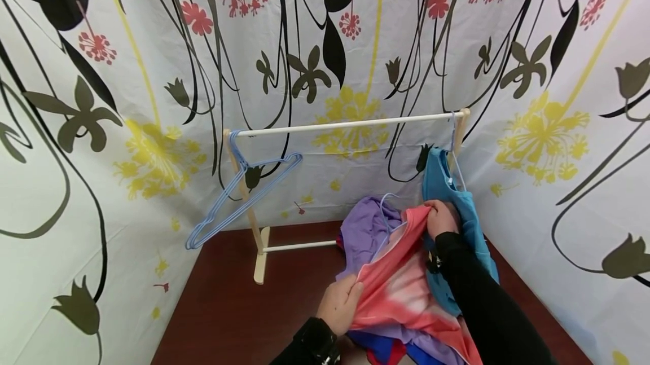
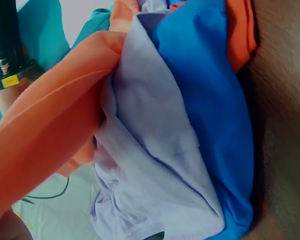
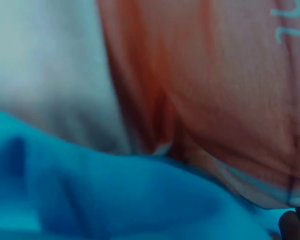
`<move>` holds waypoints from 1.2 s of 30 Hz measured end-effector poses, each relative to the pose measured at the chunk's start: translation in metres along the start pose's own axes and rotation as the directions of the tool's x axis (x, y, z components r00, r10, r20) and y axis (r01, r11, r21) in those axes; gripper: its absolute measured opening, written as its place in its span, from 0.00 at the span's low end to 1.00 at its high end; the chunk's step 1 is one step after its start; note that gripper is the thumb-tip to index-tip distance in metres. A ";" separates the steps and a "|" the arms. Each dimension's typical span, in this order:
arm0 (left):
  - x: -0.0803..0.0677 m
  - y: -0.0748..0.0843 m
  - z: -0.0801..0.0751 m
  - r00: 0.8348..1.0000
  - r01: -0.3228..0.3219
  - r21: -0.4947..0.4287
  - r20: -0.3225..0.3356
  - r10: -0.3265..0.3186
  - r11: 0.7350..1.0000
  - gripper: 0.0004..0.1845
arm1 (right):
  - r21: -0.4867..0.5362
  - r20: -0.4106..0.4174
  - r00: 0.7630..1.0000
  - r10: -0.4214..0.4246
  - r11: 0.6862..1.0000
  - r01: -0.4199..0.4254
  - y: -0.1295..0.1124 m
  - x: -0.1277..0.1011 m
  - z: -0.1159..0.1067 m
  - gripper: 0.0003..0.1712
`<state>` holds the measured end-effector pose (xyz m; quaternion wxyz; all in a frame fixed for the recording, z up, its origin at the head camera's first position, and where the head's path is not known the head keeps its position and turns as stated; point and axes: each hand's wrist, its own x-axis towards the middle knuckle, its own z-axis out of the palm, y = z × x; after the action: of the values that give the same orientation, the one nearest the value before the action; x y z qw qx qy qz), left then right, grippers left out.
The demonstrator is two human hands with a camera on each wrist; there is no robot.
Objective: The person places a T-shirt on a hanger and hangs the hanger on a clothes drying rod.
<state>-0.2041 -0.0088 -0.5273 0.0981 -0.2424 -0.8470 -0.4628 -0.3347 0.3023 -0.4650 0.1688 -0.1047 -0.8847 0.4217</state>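
Coral shirt [image 1: 401, 286] is being gripped by both hands' fingers; tugging risks dragging the purple shirt [image 1: 363, 229] off the surface [image 1: 228, 314].

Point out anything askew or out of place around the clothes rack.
The empty blue hangers at the rail's left end hang tilted, swung out sideways rather than straight down. On the table, several shirts lie in a loose heap. Nothing looks damaged or spilled.

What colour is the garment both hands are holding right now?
Coral-red fading to a white patch, tie-dye style: the garment, gripped by left hand and right hand. Head view shows it best.
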 end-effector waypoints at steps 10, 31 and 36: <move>0.003 0.013 -0.002 0.998 -0.047 0.013 -0.044 0.048 0.999 0.13 | 0.012 0.186 0.982 0.032 0.999 -0.035 0.015 -0.008 0.000 0.37; 0.041 0.068 0.000 0.999 0.042 -0.033 0.032 -0.041 0.999 0.01 | -0.034 0.155 0.952 -0.265 0.961 0.273 -0.069 -0.021 0.001 0.21; 0.038 0.076 -0.004 0.990 0.072 -0.061 0.125 -0.064 0.996 0.14 | -0.024 0.122 0.963 -0.240 0.969 0.245 -0.074 -0.015 -0.007 0.20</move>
<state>-0.1991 0.0339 -0.4544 0.0219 -0.2443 -0.8437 -0.4776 -0.3209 0.2567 -0.4063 0.1642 0.0262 -0.9073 0.3861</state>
